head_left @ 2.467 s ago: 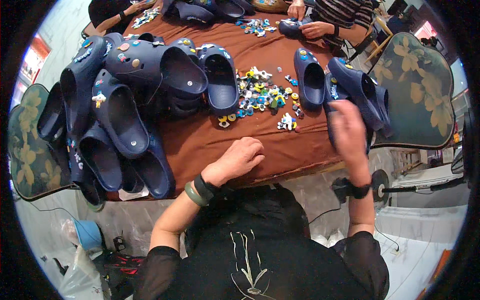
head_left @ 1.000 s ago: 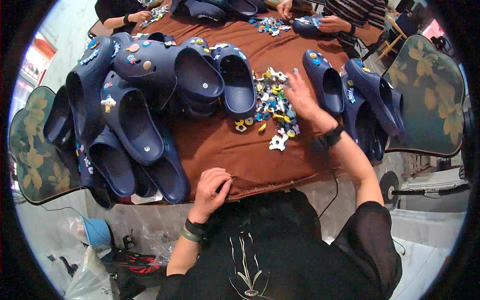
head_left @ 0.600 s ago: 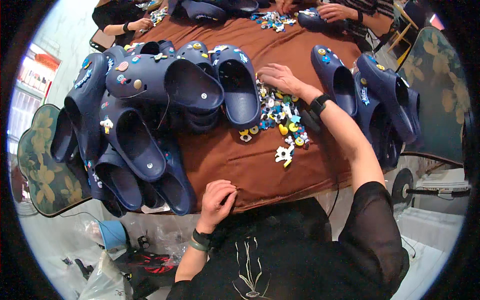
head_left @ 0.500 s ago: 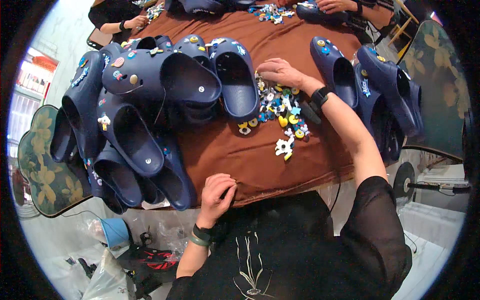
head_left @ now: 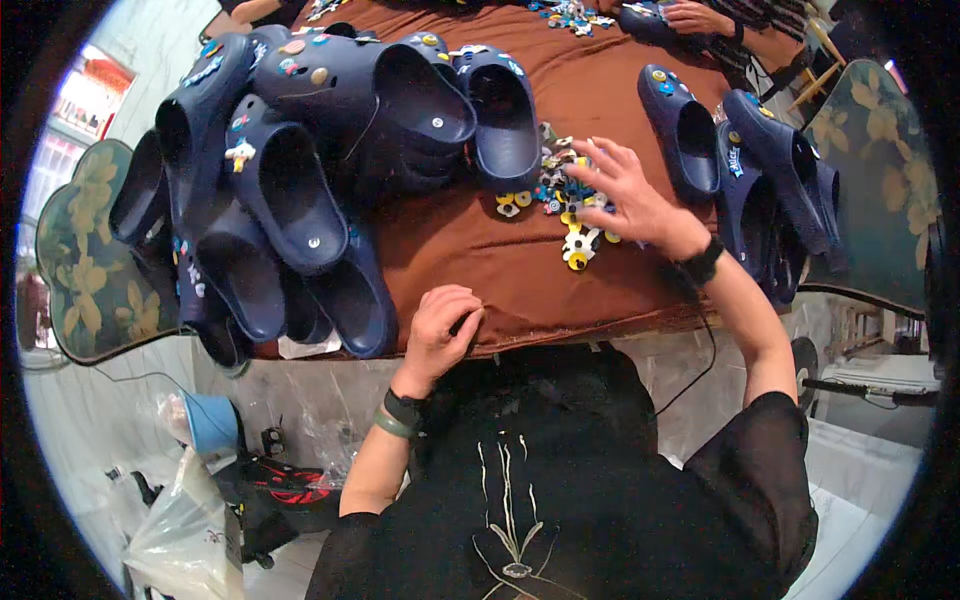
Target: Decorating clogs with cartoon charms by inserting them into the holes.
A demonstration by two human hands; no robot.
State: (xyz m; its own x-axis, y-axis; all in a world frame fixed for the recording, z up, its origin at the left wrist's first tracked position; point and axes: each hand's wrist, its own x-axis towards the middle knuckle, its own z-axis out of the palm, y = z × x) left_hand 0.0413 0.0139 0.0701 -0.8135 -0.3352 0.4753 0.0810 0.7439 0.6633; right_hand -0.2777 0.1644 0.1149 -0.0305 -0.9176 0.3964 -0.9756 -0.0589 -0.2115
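Observation:
My right hand (head_left: 630,200) hovers over the right side of a pile of small colourful shoe charms (head_left: 556,182), its fingers spread and nothing seen in them. Part of the pile is hidden beneath it. At the table's front edge rests my left hand (head_left: 442,325), with fingers curled in toward the thumb; whatever the fingertips may hold is hidden. Just left of the pile stands a navy clog (head_left: 503,130) with charms on its toe. Yellow and white charms (head_left: 578,245) lie at the pile's near end.
Navy clogs (head_left: 290,195) are heaped at the left, and more clogs (head_left: 760,190) stand at the right. Brown cloth (head_left: 520,285) covers the table. Across it, another person's hand (head_left: 698,18) is at a dark clog. A blue bin (head_left: 210,422) stands on the floor.
My right hand has come from the pile's far side toward me and to the right, and its fingers have spread. My left hand stays curled at the table edge. The view has shifted.

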